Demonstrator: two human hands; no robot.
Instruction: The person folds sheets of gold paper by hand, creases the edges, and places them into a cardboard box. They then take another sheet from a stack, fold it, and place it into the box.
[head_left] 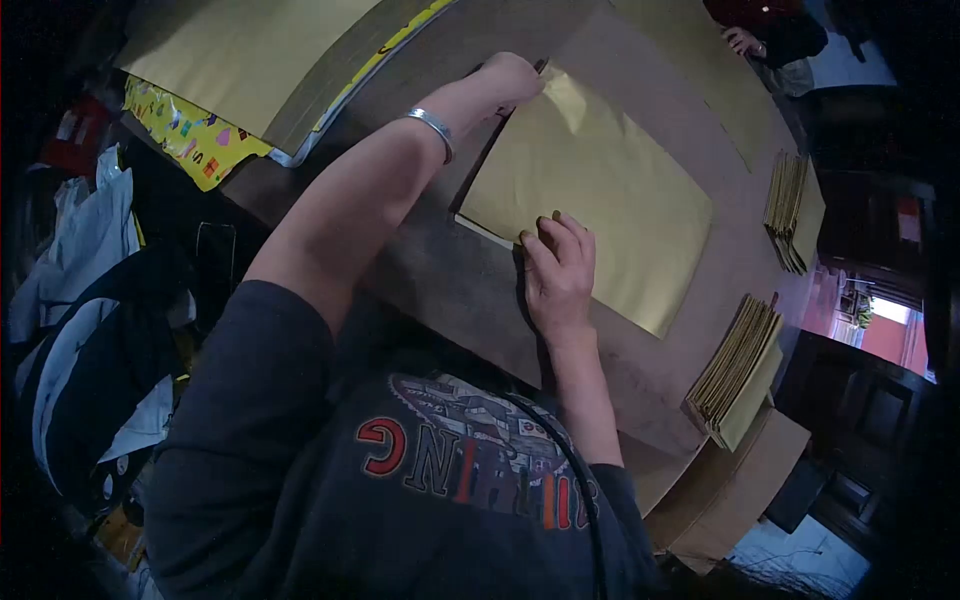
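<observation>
A sheet of gold paper (600,185) lies flat on the brown surface (440,270), smooth and shiny, with a pale glare near its far corner and a thin white edge showing along the side nearest the person. It sits between the two hands.

The left hand (510,78), a silver bangle (432,128) on its wrist, is balled up at the sheet's far corner, its fingers clenched. Whether they pinch the paper, I cannot tell. The right hand (558,270) rests on the near corner, its fingers (570,235) bent and close together with the tips on the paper's edge. Whether they grip the edge or only press it down cannot be made out.

Beyond the right fingers, past the sheet, stand two stacks of folded gold paper, one (785,210) further off and one (738,372) nearer the surface's rim, above a cardboard box (735,485). Beyond the left fingers lies a thick pile of large gold sheets (240,50) on a bright patterned sheet (185,135). At the far end another person's hand (742,40) rests by more gold paper (700,80).
</observation>
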